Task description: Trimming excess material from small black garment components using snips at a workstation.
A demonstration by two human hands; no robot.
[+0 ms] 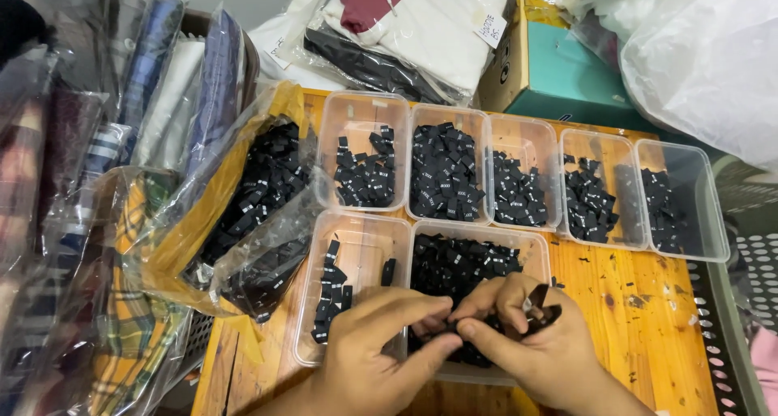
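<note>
Both hands, left hand and right hand, pinch small black labels between closed fingertips over a clear tub

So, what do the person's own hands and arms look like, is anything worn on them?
Both are bare: the left hand and the right hand show no gloves, rings or watch. No sleeve reaches the visible wrists. The fingernails are short and plain.

The small labels are black with tiny white marks, lying in clear, colourless tubs. The bench is orange-brown wood flecked with black bits. A box is teal. Bagged cloth shows yellow-and-green plaid; other bagged cloth shows blue stripes.
</note>
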